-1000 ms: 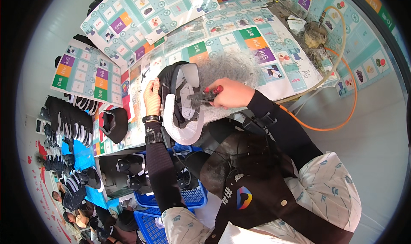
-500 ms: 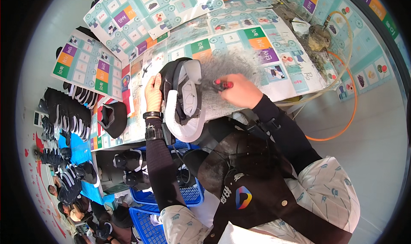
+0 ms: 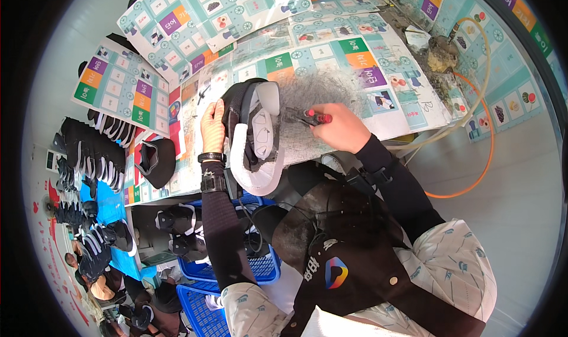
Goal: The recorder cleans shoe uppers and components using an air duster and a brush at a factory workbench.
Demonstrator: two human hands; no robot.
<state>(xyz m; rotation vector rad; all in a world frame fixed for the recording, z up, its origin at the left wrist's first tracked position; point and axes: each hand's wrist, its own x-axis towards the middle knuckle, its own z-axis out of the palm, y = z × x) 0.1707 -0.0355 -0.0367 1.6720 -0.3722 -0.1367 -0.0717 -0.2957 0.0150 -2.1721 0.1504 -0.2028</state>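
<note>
My left hand (image 3: 213, 126) grips the side of a black mesh cap (image 3: 238, 103) with a white edge, its thumb and fingers closed on the rim. The cap lies tilted at the table's front edge, its pale inside showing. In my right hand (image 3: 343, 128) is a small black hand tool with red parts (image 3: 300, 116), its exact kind hard to make out. The tool's dark end points left toward the cap, a short way apart from it, over black fuzz on the table. My right fingers are wrapped round the tool.
Printed sheets cover the table (image 3: 408, 109). Another black cap (image 3: 157, 162) lies to the left, near stacked caps (image 3: 94, 151). Blue baskets (image 3: 204, 313) stand below. An orange hose (image 3: 489, 142) curves down at the right. Other people sit at the lower left.
My right hand has shifted slightly right and down with the tool, and the tool has turned to show more of its dark end. My left hand and the cap have barely moved.
</note>
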